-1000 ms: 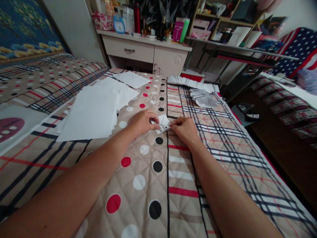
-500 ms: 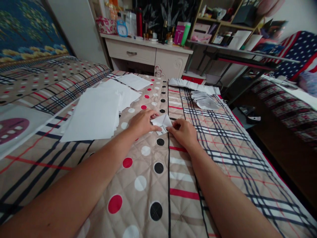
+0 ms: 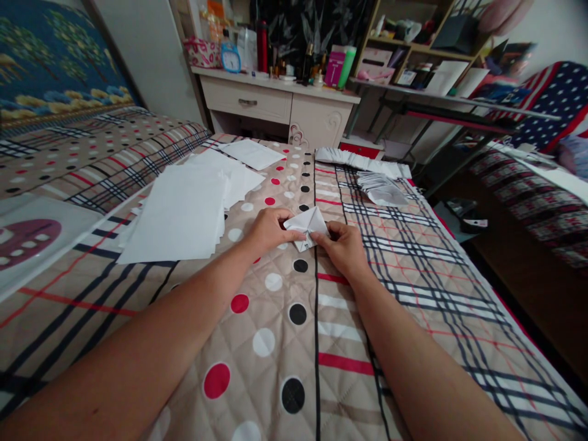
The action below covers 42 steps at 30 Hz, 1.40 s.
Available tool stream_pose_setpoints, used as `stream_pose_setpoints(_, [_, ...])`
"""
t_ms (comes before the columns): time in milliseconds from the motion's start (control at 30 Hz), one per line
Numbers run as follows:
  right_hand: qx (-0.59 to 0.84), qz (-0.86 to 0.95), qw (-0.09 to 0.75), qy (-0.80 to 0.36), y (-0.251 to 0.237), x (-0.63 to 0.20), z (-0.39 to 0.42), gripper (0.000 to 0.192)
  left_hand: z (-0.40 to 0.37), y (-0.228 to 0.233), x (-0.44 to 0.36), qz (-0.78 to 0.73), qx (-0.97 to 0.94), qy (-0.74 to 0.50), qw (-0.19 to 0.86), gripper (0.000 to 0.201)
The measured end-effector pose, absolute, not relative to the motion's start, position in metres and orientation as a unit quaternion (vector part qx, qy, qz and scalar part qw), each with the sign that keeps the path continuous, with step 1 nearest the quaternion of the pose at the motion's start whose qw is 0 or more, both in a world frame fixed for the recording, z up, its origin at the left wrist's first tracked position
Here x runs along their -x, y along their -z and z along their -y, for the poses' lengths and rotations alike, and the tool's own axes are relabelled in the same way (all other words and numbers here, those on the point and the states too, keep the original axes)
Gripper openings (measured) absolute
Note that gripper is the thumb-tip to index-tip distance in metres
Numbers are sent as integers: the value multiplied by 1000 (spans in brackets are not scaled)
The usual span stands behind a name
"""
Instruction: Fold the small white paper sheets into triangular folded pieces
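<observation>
A small folded white paper with a bit of dark print at its lower corner is held between my two hands, just over the quilted bedspread. My left hand grips its left edge, thumb on top and fingers behind. On the other side my right hand pinches the right edge, its thumb near the middle of the folds. The fingertips under the paper are hidden. To the left of my left hand lies a fanned stack of white paper sheets.
Beyond my right hand lie a bundle of folded papers and a long row of folded papers. A clear plastic bag with a purple print lies at far left. A white dresser stands behind the bed.
The folded paper looks more spread out, its faces opened wider between my hands. My left thumb has shifted right across it. The whole view has moved slightly.
</observation>
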State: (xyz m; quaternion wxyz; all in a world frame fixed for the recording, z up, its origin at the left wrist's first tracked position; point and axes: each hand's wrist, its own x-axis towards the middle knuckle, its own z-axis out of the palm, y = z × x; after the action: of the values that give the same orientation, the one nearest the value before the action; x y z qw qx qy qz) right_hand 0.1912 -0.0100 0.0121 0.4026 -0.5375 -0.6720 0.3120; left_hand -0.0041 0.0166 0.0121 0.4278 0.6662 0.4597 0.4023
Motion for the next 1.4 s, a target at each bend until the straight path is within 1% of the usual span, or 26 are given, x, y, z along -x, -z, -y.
stream_pose_setpoints(100, [524, 654, 423, -344, -10, -193, 9, 32, -17, -13, 5, -439, -644, -418, 467, 43])
stream_pose_setpoints(233, [517, 641, 428, -372, -5, -196, 5, 33, -18, -14, 6, -424, -629, -435, 485, 47])
stream_pose_setpoints(400, [514, 630, 430, -392, -3, -197, 3, 33, -18, -17, 8, -429, -603, -419, 527, 57])
stream_pose_setpoints(500, [514, 627, 427, -401, -2, -197, 3, 32, -17, -17, 9, -435, -591, -414, 539, 57])
stream_pose_setpoints(800, [517, 635, 414, -398, -1, -198, 4, 33, -16, -14, 6, -456, -605, -403, 514, 56])
stream_pose_setpoints(933, [513, 638, 429, -383, -2, -197, 4, 31, -16, -16, 7, -448, -618, -409, 500, 59])
stream_pose_setpoints(1067, [505, 624, 456, -385, -6, -195, 5, 32, -16, -19, 7, -445, -626, -406, 496, 53])
stream_pose_setpoints(1167, [505, 610, 472, -386, -10, -192, 7, 32, -15, -21, 5, -433, -612, -402, 527, 45])
stream_pose_setpoints(1267, [506, 589, 490, -397, -14, -187, 9, 34, -12, -22, 0, -421, -611, -378, 553, 42])
stream_pose_setpoints(1400, [503, 572, 500, -412, -19, -181, 14, 37, -10, -23, -5, -426, -610, -393, 541, 36])
